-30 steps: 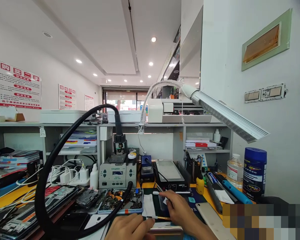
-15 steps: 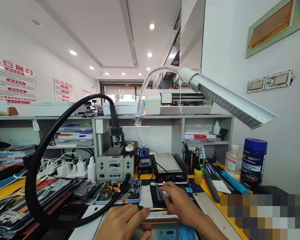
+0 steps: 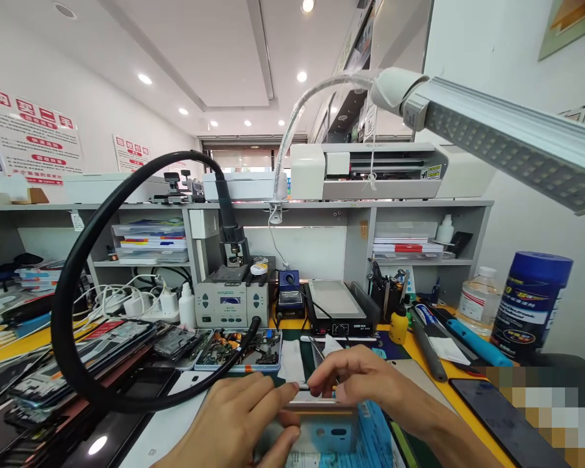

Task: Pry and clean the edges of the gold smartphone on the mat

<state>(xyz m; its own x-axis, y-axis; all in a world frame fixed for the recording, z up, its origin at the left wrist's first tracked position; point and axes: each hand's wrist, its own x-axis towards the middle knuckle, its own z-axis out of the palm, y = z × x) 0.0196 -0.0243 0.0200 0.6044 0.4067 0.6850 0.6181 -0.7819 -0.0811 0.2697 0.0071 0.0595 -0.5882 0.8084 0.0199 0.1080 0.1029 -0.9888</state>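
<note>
Fingers of the left hand (image 3: 236, 416) clamp a silvery, rectangular phone-like case (image 3: 325, 430), low in the near centre; the right hand (image 3: 370, 383) bends over its far edge, grip unclear. Edge work seems in hand, calling for steady support.

I hold a flat device (image 3: 322, 431) in my left hand (image 3: 244, 409), thumb in front and fingers by its top edge. It stands tilted, a pale rim uppermost and a shiny grey-blue face turned towards me. The face carries small round marks and a dark oblong one towards its right end. Just beyond the rim, a thin pale stick (image 3: 303, 387) shows between my left index fingertip and my right hand (image 3: 361, 380); fingers hide the rest.
</note>
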